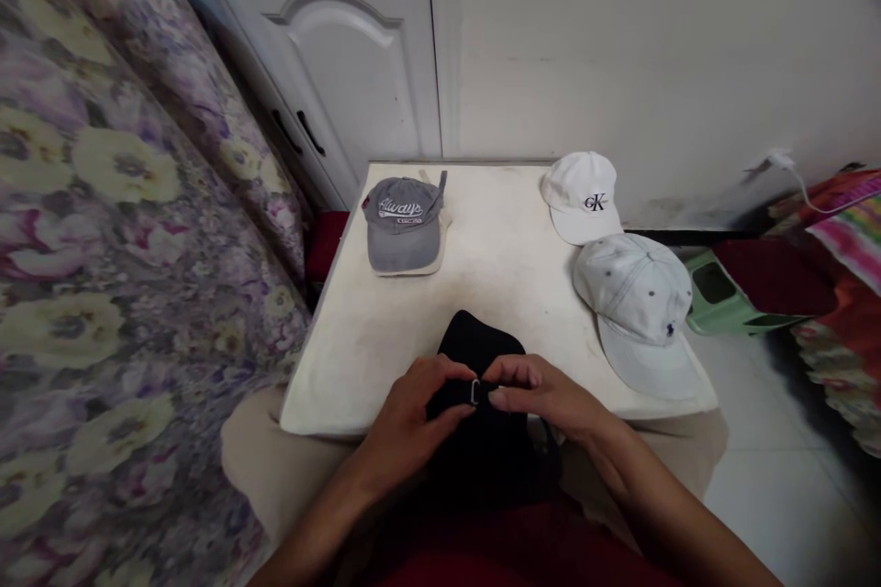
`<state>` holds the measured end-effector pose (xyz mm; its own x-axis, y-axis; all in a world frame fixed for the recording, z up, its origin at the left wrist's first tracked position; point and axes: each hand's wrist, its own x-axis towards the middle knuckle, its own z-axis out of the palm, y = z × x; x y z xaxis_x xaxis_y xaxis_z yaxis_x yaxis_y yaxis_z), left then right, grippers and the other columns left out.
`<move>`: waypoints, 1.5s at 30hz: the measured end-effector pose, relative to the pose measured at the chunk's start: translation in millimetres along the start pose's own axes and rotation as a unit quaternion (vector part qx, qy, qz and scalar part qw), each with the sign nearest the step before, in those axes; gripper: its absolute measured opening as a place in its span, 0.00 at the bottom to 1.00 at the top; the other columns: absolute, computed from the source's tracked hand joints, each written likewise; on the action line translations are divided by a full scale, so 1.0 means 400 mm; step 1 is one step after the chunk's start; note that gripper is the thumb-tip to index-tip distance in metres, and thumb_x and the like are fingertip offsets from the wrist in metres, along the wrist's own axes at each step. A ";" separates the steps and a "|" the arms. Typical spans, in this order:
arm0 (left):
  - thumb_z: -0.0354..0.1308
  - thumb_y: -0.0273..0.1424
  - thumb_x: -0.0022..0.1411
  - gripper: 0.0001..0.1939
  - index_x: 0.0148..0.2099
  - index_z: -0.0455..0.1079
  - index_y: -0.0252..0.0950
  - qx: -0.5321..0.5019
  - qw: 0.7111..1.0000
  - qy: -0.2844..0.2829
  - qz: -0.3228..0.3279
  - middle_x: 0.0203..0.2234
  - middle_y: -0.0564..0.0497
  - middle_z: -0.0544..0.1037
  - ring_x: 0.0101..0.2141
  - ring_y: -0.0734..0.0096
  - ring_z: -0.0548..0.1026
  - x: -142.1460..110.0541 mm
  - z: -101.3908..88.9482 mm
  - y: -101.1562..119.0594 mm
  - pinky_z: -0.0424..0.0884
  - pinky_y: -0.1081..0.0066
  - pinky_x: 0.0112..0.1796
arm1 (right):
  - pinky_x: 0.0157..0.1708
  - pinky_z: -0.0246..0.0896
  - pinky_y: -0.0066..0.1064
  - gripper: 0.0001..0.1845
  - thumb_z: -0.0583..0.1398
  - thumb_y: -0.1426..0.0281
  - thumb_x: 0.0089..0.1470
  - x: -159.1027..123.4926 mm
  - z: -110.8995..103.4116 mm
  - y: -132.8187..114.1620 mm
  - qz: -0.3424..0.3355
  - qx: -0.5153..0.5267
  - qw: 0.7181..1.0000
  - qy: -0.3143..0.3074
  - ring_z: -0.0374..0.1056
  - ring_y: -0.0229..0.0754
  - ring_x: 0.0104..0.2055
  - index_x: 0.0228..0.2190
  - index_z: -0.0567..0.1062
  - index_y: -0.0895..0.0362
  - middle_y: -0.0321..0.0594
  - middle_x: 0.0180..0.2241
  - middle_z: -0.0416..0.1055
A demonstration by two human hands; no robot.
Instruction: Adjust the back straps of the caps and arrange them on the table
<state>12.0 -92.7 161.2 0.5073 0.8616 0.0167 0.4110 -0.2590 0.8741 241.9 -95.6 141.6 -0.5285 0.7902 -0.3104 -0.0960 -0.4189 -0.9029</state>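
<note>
A black cap (482, 339) lies at the near edge of the table, partly over my lap. Across its back runs a dark strap with a small metal buckle (474, 392). My left hand (419, 399) pinches the strap at the buckle's left side, thumb below and forefinger above. On the other side, my right hand (543, 393) grips the strap's end between thumb and fingers. The cap's lower part merges with dark shadow, so its outline there is hard to make out.
The pale table (502, 248) bears a grey cap (405, 225) stacked on a beige one at the back left. A white cap (584, 197) and a light denim cap (637, 307) sit at the right. A floral curtain (124, 248) hangs left; a green stool (716, 289) stands right.
</note>
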 end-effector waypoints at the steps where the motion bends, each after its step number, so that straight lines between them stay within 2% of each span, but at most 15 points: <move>1: 0.61 0.32 0.63 0.12 0.50 0.71 0.44 -0.002 1.000 -0.003 0.002 0.43 0.52 0.76 0.45 0.62 0.73 0.001 0.001 0.001 0.66 0.61 0.47 | 0.28 0.52 0.25 0.13 0.68 0.62 0.51 0.003 0.002 0.000 0.001 0.000 1.000 0.000 0.61 0.32 0.28 0.34 0.77 0.58 0.32 0.27 0.68; 9: 0.61 0.33 0.62 0.12 0.49 0.72 0.42 -0.011 0.999 -0.026 -0.025 0.44 0.48 0.77 0.47 0.58 0.73 0.009 0.000 0.016 0.66 0.58 0.49 | 0.26 0.48 0.26 0.13 0.68 0.61 0.51 0.018 0.011 -0.004 -0.011 -0.019 1.000 0.006 0.56 0.32 0.25 0.29 0.75 0.58 0.30 0.24 0.65; 15: 0.64 0.32 0.59 0.14 0.49 0.72 0.42 -0.086 0.992 -0.083 -0.043 0.41 0.53 0.78 0.43 0.64 0.74 0.029 -0.029 0.042 0.67 0.66 0.45 | 0.24 0.48 0.25 0.15 0.69 0.59 0.50 0.009 -0.005 -0.030 0.011 -0.035 0.999 -0.024 0.55 0.32 0.24 0.30 0.75 0.57 0.29 0.23 0.64; 19: 0.56 0.35 0.67 0.10 0.49 0.71 0.41 -0.056 0.990 -0.125 -0.035 0.38 0.54 0.78 0.39 0.67 0.73 0.049 -0.050 0.070 0.65 0.69 0.40 | 0.23 0.48 0.24 0.15 0.69 0.59 0.49 0.009 -0.019 -0.055 0.024 -0.052 0.997 -0.045 0.56 0.31 0.25 0.30 0.74 0.58 0.30 0.24 0.65; 23: 0.51 0.38 0.69 0.12 0.40 0.72 0.37 -0.020 0.983 -0.179 -0.047 0.30 0.54 0.74 0.32 0.70 0.70 0.066 -0.056 0.089 0.62 0.71 0.34 | 0.23 0.48 0.24 0.15 0.68 0.60 0.51 0.008 -0.023 -0.072 0.006 -0.099 0.994 -0.054 0.56 0.31 0.24 0.30 0.74 0.59 0.29 0.23 0.65; 25: 0.52 0.38 0.68 0.12 0.36 0.71 0.36 -0.041 0.980 -0.184 -0.061 0.28 0.55 0.72 0.30 0.71 0.68 0.072 -0.056 0.092 0.61 0.72 0.32 | 0.24 0.51 0.24 0.15 0.68 0.59 0.51 0.002 -0.025 -0.075 0.001 -0.103 0.993 -0.051 0.57 0.31 0.24 0.30 0.75 0.59 0.29 0.23 0.65; 30: 0.56 0.39 0.66 0.11 0.36 0.71 0.36 -0.124 0.974 -0.173 -0.083 0.28 0.56 0.69 0.29 0.73 0.65 0.078 -0.054 0.083 0.59 0.73 0.31 | 0.27 0.62 0.25 0.17 0.69 0.59 0.50 -0.021 -0.036 -0.068 0.009 -0.038 0.998 -0.041 0.65 0.33 0.26 0.31 0.74 0.59 0.31 0.25 0.69; 33: 0.57 0.40 0.65 0.13 0.35 0.70 0.35 -0.148 0.968 -0.178 -0.093 0.26 0.56 0.68 0.29 0.73 0.63 0.080 -0.056 0.075 0.58 0.73 0.30 | 0.24 0.59 0.23 0.16 0.69 0.60 0.50 -0.030 -0.045 -0.070 0.010 -0.033 0.998 -0.044 0.65 0.31 0.23 0.31 0.74 0.59 0.31 0.25 0.68; 37: 0.54 0.42 0.66 0.15 0.36 0.70 0.35 -0.121 0.968 -0.207 -0.077 0.26 0.56 0.67 0.28 0.73 0.63 0.091 -0.059 0.080 0.58 0.74 0.29 | 0.20 0.53 0.21 0.14 0.69 0.62 0.50 -0.027 -0.042 -0.094 0.007 -0.059 0.997 -0.054 0.61 0.28 0.20 0.30 0.74 0.59 0.28 0.23 0.66; 40: 0.58 0.42 0.64 0.14 0.38 0.72 0.36 -0.120 0.964 -0.228 -0.068 0.26 0.56 0.68 0.29 0.73 0.64 0.103 -0.051 0.089 0.59 0.74 0.29 | 0.20 0.54 0.22 0.16 0.69 0.61 0.48 -0.019 -0.031 -0.114 0.011 -0.083 0.995 -0.053 0.60 0.29 0.20 0.29 0.73 0.58 0.27 0.21 0.65; 45: 0.60 0.43 0.62 0.16 0.31 0.69 0.34 -0.180 0.950 -0.237 -0.099 0.21 0.58 0.63 0.23 0.77 0.58 0.116 -0.039 0.086 0.53 0.76 0.24 | 0.23 0.56 0.23 0.15 0.68 0.60 0.51 -0.022 -0.041 -0.118 -0.006 -0.074 0.995 -0.063 0.64 0.30 0.22 0.32 0.74 0.59 0.31 0.24 0.71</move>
<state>37.9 -55.0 199.5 0.7658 0.5629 -0.3108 0.2919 0.1263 0.9481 265.0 -75.7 182.0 -0.6300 0.7285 -0.2691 0.0187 -0.3322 -0.9430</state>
